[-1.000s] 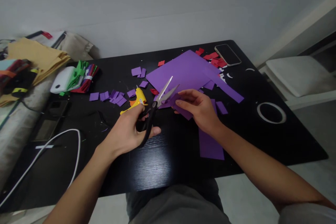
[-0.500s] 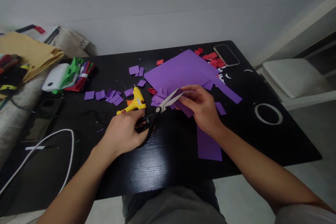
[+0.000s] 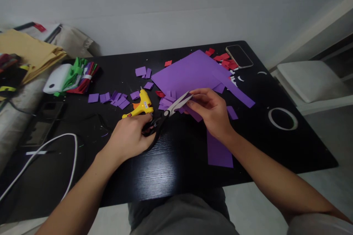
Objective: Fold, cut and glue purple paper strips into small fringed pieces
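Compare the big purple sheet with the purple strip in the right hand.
The big purple sheet is broad; the purple strip is long and narrow. The sheet lies flat on the table; the strip's far end is pinched by the right hand at the left hand's scissors. Both are the same purple.

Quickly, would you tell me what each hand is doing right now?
Left hand: closed around the scissors handles.
Right hand: pinching the purple paper strip at the blades.
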The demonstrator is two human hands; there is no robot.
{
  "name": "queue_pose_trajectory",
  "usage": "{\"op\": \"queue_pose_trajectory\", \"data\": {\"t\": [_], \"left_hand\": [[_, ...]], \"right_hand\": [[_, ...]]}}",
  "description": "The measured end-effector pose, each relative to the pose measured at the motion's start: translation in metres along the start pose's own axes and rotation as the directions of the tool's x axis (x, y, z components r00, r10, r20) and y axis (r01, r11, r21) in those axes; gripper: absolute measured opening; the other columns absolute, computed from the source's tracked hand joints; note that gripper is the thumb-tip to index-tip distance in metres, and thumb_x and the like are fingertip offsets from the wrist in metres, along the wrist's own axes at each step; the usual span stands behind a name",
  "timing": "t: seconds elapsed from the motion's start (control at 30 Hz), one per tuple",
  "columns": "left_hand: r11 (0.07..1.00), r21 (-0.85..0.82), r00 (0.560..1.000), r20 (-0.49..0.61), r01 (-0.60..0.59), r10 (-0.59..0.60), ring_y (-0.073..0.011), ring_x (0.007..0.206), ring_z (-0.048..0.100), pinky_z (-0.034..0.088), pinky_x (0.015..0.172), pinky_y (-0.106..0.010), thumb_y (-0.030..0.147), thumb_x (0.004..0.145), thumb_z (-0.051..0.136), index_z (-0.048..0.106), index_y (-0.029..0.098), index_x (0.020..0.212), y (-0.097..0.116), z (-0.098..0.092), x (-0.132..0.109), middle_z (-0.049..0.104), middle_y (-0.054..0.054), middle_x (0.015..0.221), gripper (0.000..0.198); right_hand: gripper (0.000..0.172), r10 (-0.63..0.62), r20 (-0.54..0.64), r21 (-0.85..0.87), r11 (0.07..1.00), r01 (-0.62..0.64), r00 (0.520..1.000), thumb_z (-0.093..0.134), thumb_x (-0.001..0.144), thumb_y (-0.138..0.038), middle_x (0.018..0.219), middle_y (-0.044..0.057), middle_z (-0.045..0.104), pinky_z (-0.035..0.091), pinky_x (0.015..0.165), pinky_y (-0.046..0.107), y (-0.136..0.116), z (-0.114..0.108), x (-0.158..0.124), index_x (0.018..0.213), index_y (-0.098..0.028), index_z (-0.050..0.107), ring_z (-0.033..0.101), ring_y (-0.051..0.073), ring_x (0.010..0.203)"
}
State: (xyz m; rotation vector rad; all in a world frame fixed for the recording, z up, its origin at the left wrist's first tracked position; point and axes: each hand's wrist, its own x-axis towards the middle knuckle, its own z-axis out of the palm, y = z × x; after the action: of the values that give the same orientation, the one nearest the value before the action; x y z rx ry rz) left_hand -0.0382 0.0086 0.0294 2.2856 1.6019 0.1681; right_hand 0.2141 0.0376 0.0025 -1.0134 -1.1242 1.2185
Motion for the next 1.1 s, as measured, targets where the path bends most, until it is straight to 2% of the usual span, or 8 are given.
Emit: {"op": "queue_pose_trajectory", "data": {"t": [0.23,1.1], "left_hand": [[1.000,0.004,1.000,-0.013,-0.005,0.006,-0.0218,0.063,0.061,0.036,0.063,-0.032,0.044,0.090,0.058,0.056,0.023,0.075,0.0002,-0.0001,0.0008,0.066,-0.004,0.067,0.026],[1.000,-0.003,1.000,-0.004,-0.001,0.001,-0.0212,0.061,0.060,0.035,0.062,-0.031,0.042,0.088,0.058,0.054,0.023,0.075,-0.0002,0.0006,0.0008,0.064,-0.003,0.066,0.024]], "right_hand": [[0.024,-0.006,0.000,-0.042,0.999,0.006,1.000,0.089,0.079,-0.027,0.097,-0.001,0.080,0.067,0.089,0.039,-0.0002,0.0003,-0.0006,0.100,-0.028,0.076,0.078,0.021,0.096],[0.023,-0.007,0.006,-0.015,1.000,0.007,1.000,0.090,0.079,-0.025,0.096,-0.001,0.079,0.069,0.087,0.039,-0.0013,0.0014,-0.0008,0.098,-0.029,0.078,0.078,0.020,0.094]]}}
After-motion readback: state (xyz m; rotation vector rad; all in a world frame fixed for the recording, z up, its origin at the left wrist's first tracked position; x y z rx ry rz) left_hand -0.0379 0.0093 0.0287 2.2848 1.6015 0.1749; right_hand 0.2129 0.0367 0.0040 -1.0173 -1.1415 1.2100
